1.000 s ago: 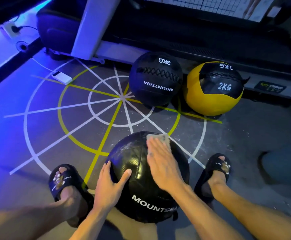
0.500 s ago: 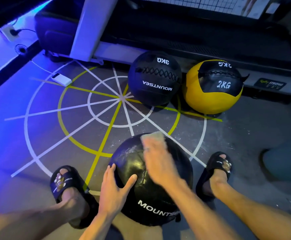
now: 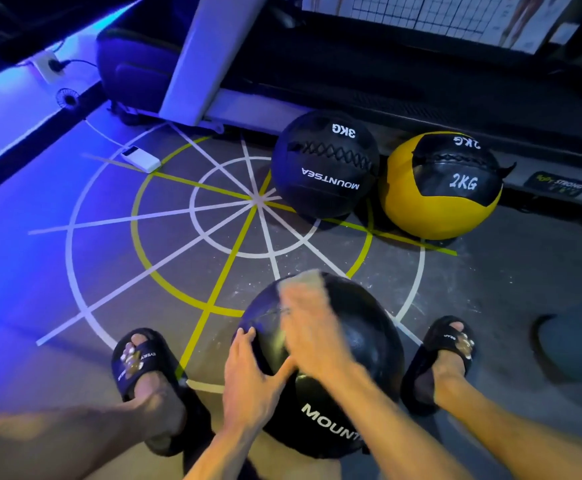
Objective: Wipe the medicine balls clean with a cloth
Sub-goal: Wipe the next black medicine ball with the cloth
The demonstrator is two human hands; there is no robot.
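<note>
While left hand [image 3: 248,382] lay flat, bracing the near black medicine ball [image 3: 348,372] between the feet, right hand [image 3: 312,327] pressed cloth [image 3: 305,279] flat-fingered, shifted leftward across its top since earlier; wiping ongoing.

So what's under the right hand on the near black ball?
A pale cloth shows past the fingers of the right hand, pressed on the black ball. The rest of the cloth is covered and blurred.

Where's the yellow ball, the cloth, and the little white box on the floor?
yellow ball [image 3: 431,213], head view, on its yellow lower front.
cloth [image 3: 308,277], head view, on the blurred pale edge beyond the fingertips.
white box [image 3: 141,160], head view, on its flat top.
</note>
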